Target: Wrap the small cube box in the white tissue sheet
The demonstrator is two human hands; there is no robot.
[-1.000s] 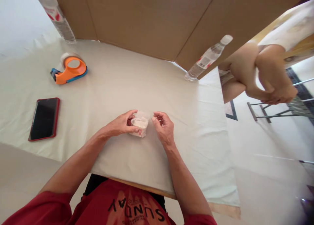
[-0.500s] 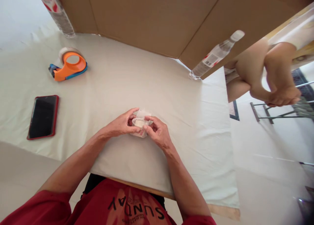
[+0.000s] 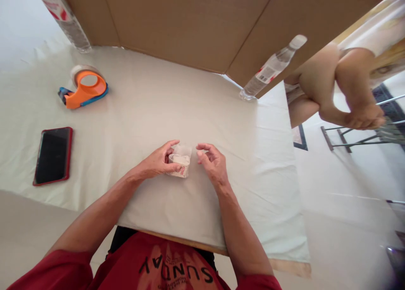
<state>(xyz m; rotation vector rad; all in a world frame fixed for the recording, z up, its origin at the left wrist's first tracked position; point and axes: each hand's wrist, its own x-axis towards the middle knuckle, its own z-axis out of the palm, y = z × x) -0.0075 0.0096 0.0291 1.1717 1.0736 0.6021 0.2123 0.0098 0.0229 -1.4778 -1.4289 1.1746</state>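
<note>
Translucent plastic packet [image 3: 184, 160], red-printed, is held between thumb and fingers of the left hand [image 3: 158, 160], near the front of the cloth-covered worktop [image 3: 158, 96]. The right hand [image 3: 214, 163], curled to a narrow gap, is just beside it.

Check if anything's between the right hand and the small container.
Nothing visible. The right hand is just right of the small container, with only tablecloth showing in the gap. The left hand holds the opposite side.
</note>
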